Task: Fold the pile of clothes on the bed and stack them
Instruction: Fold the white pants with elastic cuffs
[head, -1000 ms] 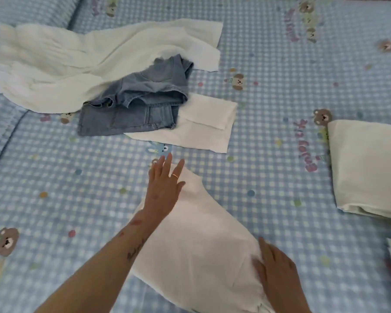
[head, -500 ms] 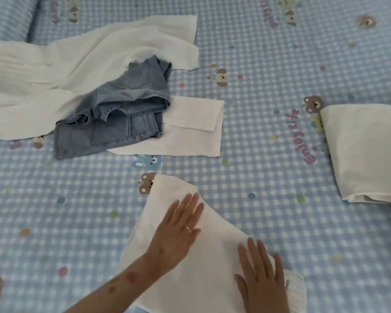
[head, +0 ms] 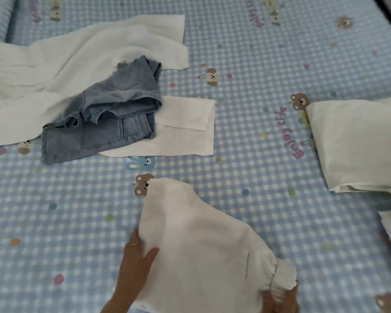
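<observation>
You are sliding your left hand off the white garment to grip its left edge, while your right hand is dropping to the ribbed cuff.

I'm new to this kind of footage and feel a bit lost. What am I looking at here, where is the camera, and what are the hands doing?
There is no machine: a person wears one wide-angle camera on the head, looking down at their own bare hands over a bed with a blue checked sheet.

The left hand grips the left edge of a white garment lying nearest the camera. The right hand, mostly cut off at the bottom edge, is at its ribbed cuff; whether it grips is unclear.

Farther back lie crumpled denim shorts on top of a flat white piece and a spread-out white garment. On the right rests a folded white item.
</observation>
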